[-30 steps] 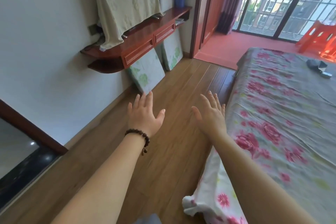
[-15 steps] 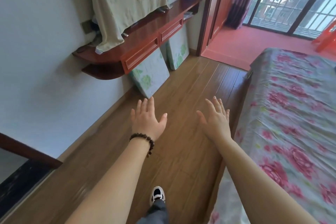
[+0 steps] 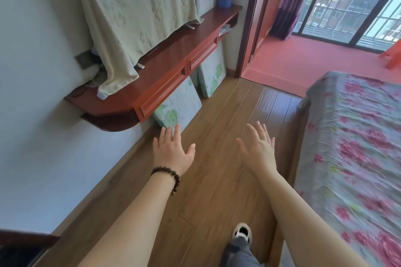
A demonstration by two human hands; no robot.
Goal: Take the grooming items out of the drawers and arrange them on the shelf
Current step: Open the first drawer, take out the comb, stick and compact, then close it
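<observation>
As both arms reach over the floor (image 3: 217, 115) | left hand (image 3: 172, 151), right hand (image 3: 259, 150) spread, empty | shelf (image 3: 165, 65), drawers (image 3: 161, 95) at 11 o'clock

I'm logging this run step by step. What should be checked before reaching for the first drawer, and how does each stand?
1. Left hand free: ok, fingers straight, holds nothing.
2. Right hand free: ok, open.
3. Drawers shut: near drawer and far drawer both closed, ok.
4. Shelf top has bare room: ok, beside the draped cloth.
5. Floor path free: ok.
6. Grooming items inside: cannot tell.
</observation>
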